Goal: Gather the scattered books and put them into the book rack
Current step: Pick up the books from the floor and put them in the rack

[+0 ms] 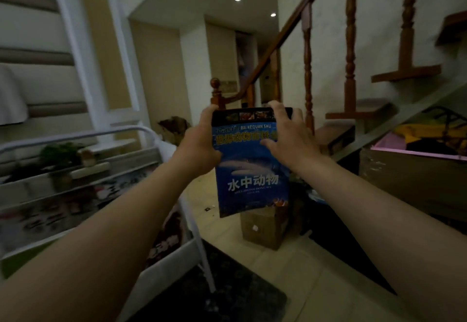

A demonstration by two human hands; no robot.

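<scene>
White tubular metal, rounded at the corner, forms the book rack (83, 133) to the left of the book. Its tiers hold flat, glossy covers too blurred to read (one lower cover shows pale characters, not legible). Below and left of the book lies a dark, speckled mat (214, 296) on pale floor tiles.

The left hand (199, 144) grips the book's left edge, its fingers curled round behind the cover and one fingertip showing at the top corner.

The book (250, 170) is held upright in the air between both hands, to the right of the rack and clear of it. It is a thin, glossy blue paperback with a black strip of small photographs along the top. Under that is "BAI KE QUAN SHU", then a yellow line of Chinese characters partly covered by a thumb. A pale shark shape crosses the middle, with "水中动物" in white lower down and a clownfish at the bottom corner.

The right hand (290, 142) holds the top right corner, fingers spread over the upper edge and thumb pressed on the cover.

Directly below the book stands a plain brown cardboard box (262, 230). To its right rise turned, reddish wooden balusters (350, 43), and farther right sits a pink-rimmed box (414, 154).
</scene>
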